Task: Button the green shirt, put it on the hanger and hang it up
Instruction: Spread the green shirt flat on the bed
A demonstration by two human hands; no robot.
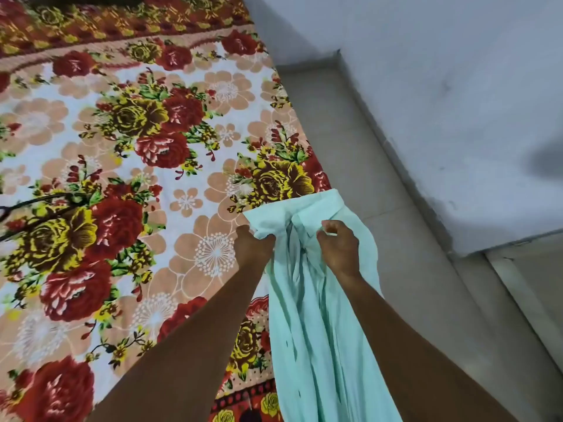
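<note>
Mint-green cloth, the shirt (pixel 316 300), is held up at lower centre-right of the frame, draping down over the edge of the floral bedspread (pixel 122 166). Its top edge is gripped by the left hand (pixel 253 248), fingers curled into the fabric. Fabric near the collar is pinched by the right hand (pixel 338 248). A dark hanger (pixel 27 205) lies at the left edge.

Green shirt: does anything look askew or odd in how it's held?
The green shirt hangs bunched and creased, gripped near the collar by the left hand and right hand. Nothing looks damaged.
</note>
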